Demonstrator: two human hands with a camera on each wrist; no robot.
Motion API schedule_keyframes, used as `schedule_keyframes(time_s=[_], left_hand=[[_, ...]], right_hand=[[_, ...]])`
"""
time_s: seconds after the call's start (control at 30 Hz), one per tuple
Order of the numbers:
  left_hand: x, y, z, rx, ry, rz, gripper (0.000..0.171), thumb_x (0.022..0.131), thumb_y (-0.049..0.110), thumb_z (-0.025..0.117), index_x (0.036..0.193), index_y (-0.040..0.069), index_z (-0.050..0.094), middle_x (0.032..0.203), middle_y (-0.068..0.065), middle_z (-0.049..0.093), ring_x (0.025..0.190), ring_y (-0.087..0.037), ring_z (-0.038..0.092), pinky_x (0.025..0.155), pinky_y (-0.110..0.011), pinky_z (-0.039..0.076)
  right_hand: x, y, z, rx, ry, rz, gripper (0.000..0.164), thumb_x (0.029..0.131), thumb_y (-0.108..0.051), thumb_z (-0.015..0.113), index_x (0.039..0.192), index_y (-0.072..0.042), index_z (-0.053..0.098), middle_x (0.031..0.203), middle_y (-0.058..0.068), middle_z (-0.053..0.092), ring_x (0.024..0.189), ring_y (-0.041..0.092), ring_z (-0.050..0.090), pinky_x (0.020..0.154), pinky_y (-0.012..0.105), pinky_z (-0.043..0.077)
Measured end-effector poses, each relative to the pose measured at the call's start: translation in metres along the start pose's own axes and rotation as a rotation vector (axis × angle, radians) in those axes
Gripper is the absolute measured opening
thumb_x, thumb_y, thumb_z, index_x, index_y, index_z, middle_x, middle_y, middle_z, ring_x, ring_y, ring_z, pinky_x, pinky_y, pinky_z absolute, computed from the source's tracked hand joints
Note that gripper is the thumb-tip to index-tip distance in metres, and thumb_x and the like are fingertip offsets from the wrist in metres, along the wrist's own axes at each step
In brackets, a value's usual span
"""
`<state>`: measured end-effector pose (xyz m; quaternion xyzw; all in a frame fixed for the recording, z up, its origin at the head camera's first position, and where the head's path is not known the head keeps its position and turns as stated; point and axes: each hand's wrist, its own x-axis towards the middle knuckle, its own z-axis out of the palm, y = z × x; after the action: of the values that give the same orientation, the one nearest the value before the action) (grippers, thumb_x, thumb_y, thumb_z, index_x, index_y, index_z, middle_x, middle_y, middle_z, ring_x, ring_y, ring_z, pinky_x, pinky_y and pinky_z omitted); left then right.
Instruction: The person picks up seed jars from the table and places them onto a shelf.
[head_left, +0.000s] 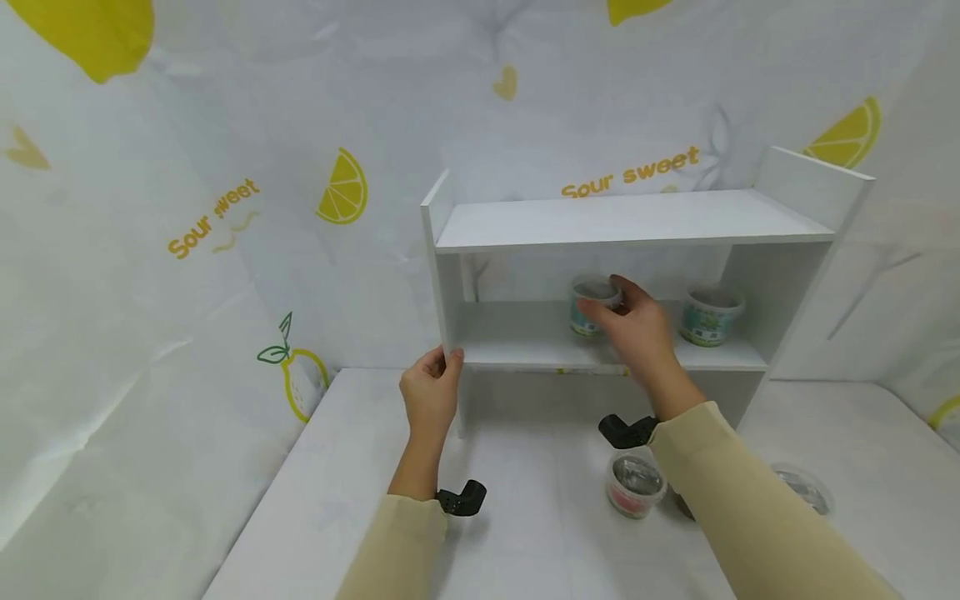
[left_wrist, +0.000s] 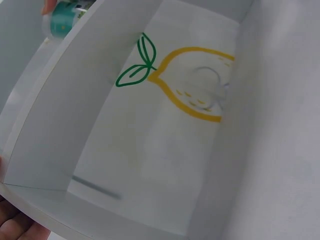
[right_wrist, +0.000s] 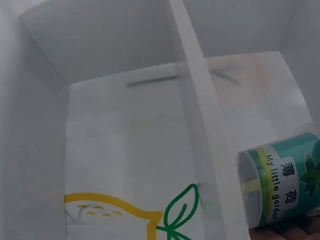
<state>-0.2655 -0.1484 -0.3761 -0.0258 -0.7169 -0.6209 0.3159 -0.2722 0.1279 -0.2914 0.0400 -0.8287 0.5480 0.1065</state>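
Observation:
My right hand (head_left: 637, 329) grips a small clear plastic cup (head_left: 586, 321) by its rim, over the middle board of the white shelf (head_left: 540, 333). The cup's teal label (right_wrist: 285, 180) reads "My little garden" in the right wrist view. My left hand (head_left: 433, 390) pinches the shelf's left side at the level of that board, with curled fingers (left_wrist: 15, 225) showing at the corner of the left wrist view. A similar cup (head_left: 711, 315) with a green label stands at the right end of the same board.
On the white table (head_left: 525, 517), in front of the shelf, stands a cup (head_left: 636, 485) with a pink label. A round, clear plastic item (head_left: 804, 487) lies to the right, beyond my right sleeve (head_left: 757, 508). A lemon-printed sheet (head_left: 300, 100) covers the walls behind.

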Motion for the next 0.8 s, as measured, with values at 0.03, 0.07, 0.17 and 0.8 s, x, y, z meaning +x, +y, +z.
schedule_keyframes(time_s=[0.03, 0.07, 0.17, 0.8], left_hand=[[-0.001, 0.0, 0.0, -0.002, 0.0, -0.002, 0.026, 0.091, 0.017, 0.07, 0.106, -0.004, 0.073, 0.096, -0.016, 0.075, 0.086, -0.022, 0.074, 0.07, -0.022, 0.059], [-0.001, -0.001, 0.0, -0.004, 0.001, -0.003, 0.026, 0.091, 0.017, 0.07, 0.106, -0.004, 0.073, 0.096, -0.016, 0.075, 0.086, -0.022, 0.074, 0.07, -0.021, 0.058], [-0.003, 0.004, 0.001, 0.002, 0.002, -0.011, 0.025, 0.09, 0.014, 0.07, 0.106, -0.005, 0.073, 0.096, -0.016, 0.075, 0.086, -0.023, 0.074, 0.07, -0.022, 0.059], [-0.006, 0.022, 0.0, 0.02, -0.005, -0.025, 0.024, 0.092, 0.005, 0.067, 0.107, -0.013, 0.069, 0.1, -0.024, 0.073, 0.092, -0.032, 0.073, 0.075, -0.027, 0.059]], right_hand=[[0.001, 0.003, 0.001, -0.012, 0.0, 0.001, 0.096, 0.086, -0.062, 0.064, 0.157, -0.014, 0.023, 0.16, 0.013, 0.029, 0.137, 0.031, 0.042, 0.109, 0.052, 0.039], [0.002, 0.005, 0.003, -0.021, 0.003, -0.002, 0.095, 0.086, -0.06, 0.065, 0.157, -0.012, 0.023, 0.159, 0.014, 0.031, 0.136, 0.032, 0.043, 0.108, 0.052, 0.04], [0.004, 0.011, 0.005, -0.047, 0.009, -0.001, 0.095, 0.086, -0.059, 0.066, 0.157, -0.009, 0.024, 0.157, 0.017, 0.034, 0.134, 0.032, 0.046, 0.106, 0.052, 0.042], [0.004, 0.011, 0.009, -0.069, 0.035, -0.001, 0.099, 0.083, -0.058, 0.07, 0.155, -0.006, 0.026, 0.152, 0.018, 0.041, 0.131, 0.032, 0.048, 0.105, 0.051, 0.043]])
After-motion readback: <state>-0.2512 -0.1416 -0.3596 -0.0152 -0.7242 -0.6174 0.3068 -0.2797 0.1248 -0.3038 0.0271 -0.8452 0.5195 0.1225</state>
